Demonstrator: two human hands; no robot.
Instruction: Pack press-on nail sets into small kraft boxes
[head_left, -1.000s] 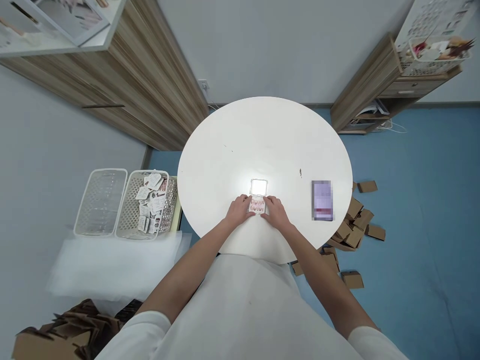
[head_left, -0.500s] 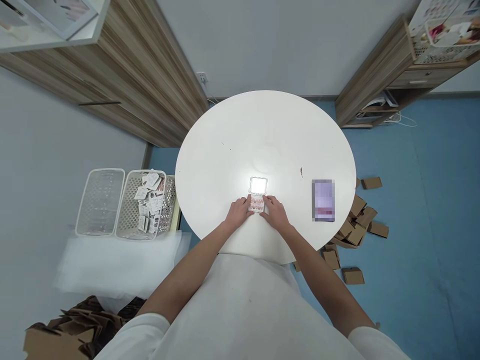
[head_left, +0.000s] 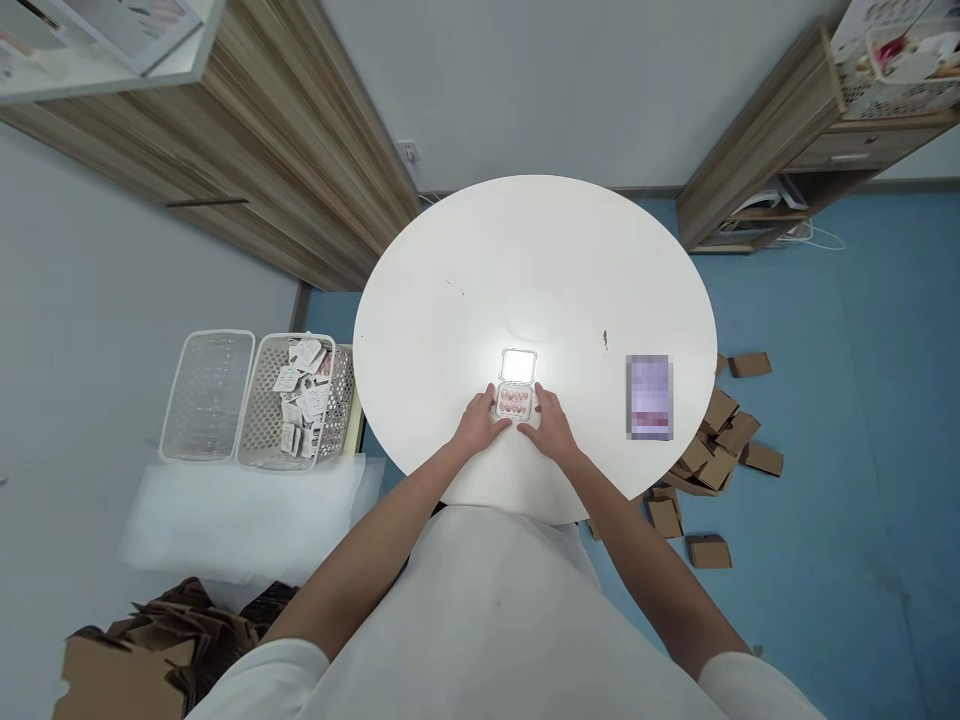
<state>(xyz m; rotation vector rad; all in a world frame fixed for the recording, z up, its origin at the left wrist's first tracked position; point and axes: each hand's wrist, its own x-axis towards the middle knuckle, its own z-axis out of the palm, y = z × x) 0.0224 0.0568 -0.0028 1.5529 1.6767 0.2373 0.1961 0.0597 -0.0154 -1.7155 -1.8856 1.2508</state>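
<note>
A small clear plastic case (head_left: 514, 414) lies on the white oval table (head_left: 540, 260), its hinged lid (head_left: 518, 366) tipped back away from me. Inside sit rows of pink pieces that look like false nails (head_left: 514, 397). My left hand (head_left: 477, 424) rests at the case's left side, thumb and forefinger apart around its near corner. On the opposite side, my right hand (head_left: 551, 427) frames the right corner the same way, fingers spread. Neither hand has the case gripped; whether fingertips touch its edges is too small to tell.
A blurred-out purple item (head_left: 650, 398) lies at the table's right. On the left stand two white baskets, one bare (head_left: 206, 395), one with white packets (head_left: 304, 395). Brown cardboard boxes (head_left: 718, 468) litter the floor at right; flattened cardboard (head_left: 127, 670) is stacked lower left.
My fingers have loosened from the sides of the case and spread apart, so more of the pink pieces shows. The lid stays raised. The whole view has shifted slightly.
</note>
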